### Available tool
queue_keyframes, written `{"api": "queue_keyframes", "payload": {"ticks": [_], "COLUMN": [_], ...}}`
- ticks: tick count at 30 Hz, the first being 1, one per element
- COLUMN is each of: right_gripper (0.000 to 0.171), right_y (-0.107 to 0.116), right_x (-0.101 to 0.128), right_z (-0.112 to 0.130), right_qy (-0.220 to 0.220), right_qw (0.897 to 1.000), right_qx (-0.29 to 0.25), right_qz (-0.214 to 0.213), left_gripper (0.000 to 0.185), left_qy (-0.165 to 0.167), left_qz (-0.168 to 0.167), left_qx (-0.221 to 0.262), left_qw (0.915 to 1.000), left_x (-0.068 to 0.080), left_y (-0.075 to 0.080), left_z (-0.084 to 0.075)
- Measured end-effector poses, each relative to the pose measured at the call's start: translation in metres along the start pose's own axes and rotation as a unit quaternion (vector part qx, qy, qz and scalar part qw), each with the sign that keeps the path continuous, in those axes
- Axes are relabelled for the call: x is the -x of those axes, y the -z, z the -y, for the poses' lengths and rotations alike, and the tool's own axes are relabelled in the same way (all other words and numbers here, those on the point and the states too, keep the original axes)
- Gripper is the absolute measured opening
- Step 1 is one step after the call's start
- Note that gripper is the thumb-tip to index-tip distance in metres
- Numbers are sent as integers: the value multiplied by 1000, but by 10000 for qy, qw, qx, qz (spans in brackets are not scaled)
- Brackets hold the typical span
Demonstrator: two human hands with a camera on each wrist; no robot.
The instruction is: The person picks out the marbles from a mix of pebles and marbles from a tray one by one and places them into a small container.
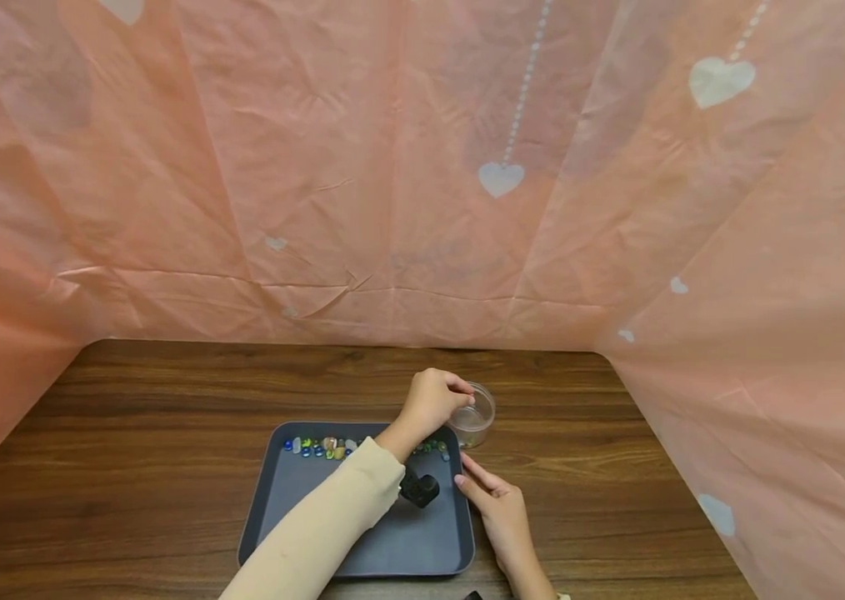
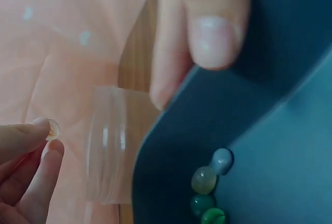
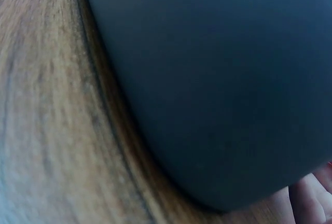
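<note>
Wooden table (image 1: 167, 433), blurred cup (image 2: 106, 146), half-hidden beads (image 1: 321, 447).

Pretty simple setup: a dark wooden table (image 1: 167, 433) with visible grain and rounded far corners, boxed in on the left, right and far sides by a crinkly peach-pink plastic sheet (image 1: 317, 167). The sheet has white hearts (image 1: 501, 177) on it, some hanging from dotted lines. Soft, even light, no harsh shadows.

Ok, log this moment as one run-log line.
left hand: pinches clear bead above cup | right hand: rests at tray edge | beads: row in tray
</note>
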State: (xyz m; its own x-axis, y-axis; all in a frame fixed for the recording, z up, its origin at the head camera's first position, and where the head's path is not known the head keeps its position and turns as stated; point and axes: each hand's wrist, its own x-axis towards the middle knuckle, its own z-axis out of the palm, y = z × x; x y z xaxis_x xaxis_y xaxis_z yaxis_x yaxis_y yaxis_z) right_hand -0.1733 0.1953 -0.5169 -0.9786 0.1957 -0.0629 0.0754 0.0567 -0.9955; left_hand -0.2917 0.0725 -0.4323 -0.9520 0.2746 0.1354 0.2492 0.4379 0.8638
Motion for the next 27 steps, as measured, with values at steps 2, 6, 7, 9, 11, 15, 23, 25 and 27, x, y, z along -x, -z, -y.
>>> {"api": "queue_keyframes", "payload": {"ticks": [2,6,7,9,11,15,23,25,27], "right_gripper": [39,39,39,39,39,39,39,39,39], "right_y": [0,-1,-1,-1,0,1,0,0,0], "right_x": [0,0,1,1,1,1,2,3,3], "right_z": [0,0,1,1,1,1,0,1,1], "right_qy": [6,14,6,-1,-20,-30,35,72,174], "right_qw": [10000,10000,10000,10000,10000,10000,10000,10000,9998], "right_qx": [3,-3,-7,-8,-6,-17,-19,-28,-12], "right_qz": [9,34,28,12,-8,-18,-6,-12,-25], "left_gripper": [8,6,6,6,8,10,10,8,6], "left_qy": [-32,-25,-33,-86,-113,-168,-79,-84,-111], "left_qz": [-1,66,93,135,174,204,232,201,149], "left_qx": [-164,-405,-440,-484,-490,-538,-649,-599,-575], "left_qw": [9999,9992,9990,9987,9986,9982,9976,9980,9982], "left_x": [0,3,4,4,5,4,6,5,5], "left_y": [-3,-9,-10,-12,-14,-18,-21,-20,-20], "left_z": [-1,-2,-2,-2,-2,-1,0,-1,-1]}}
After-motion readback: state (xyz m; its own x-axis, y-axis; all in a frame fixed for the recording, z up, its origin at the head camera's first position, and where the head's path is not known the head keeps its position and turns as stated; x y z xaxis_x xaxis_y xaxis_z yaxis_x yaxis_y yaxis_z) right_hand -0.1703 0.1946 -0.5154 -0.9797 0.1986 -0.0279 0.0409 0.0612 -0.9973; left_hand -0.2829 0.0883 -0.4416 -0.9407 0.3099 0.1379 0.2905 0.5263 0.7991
